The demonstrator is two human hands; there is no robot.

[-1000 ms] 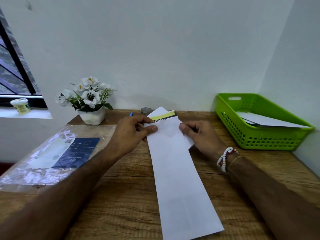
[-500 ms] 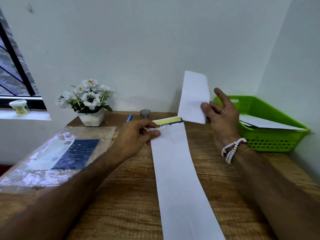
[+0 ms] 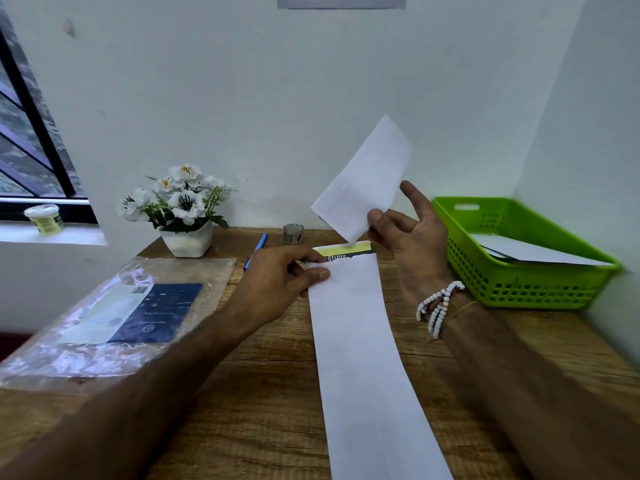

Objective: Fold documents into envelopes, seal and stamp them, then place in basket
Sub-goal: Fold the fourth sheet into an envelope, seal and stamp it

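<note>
A long white envelope point(image 3: 360, 358) lies lengthwise on the wooden desk point(image 3: 263, 382), its far end open, with a yellow and black printed document point(image 3: 346, 252) sticking out. My left hand point(image 3: 277, 277) pinches the envelope's far left corner. My right hand point(image 3: 410, 233) is raised above the desk and pinches the lower corner of a folded white paper point(image 3: 367, 181), which tilts up toward the wall. The green basket point(image 3: 519, 282) stands at the right with white envelopes point(image 3: 526, 251) inside.
A clear plastic packet of stationery point(image 3: 114, 317) lies at the left. A white pot of flowers point(image 3: 183, 213), a blue pen point(image 3: 256, 249) and a small tape roll point(image 3: 293, 233) sit along the back wall. A jar point(image 3: 44, 219) rests on the window sill.
My right hand lifted the folded white paper off the envelope's far end and raised and tilted it in the air. My left hand stayed on the envelope.
</note>
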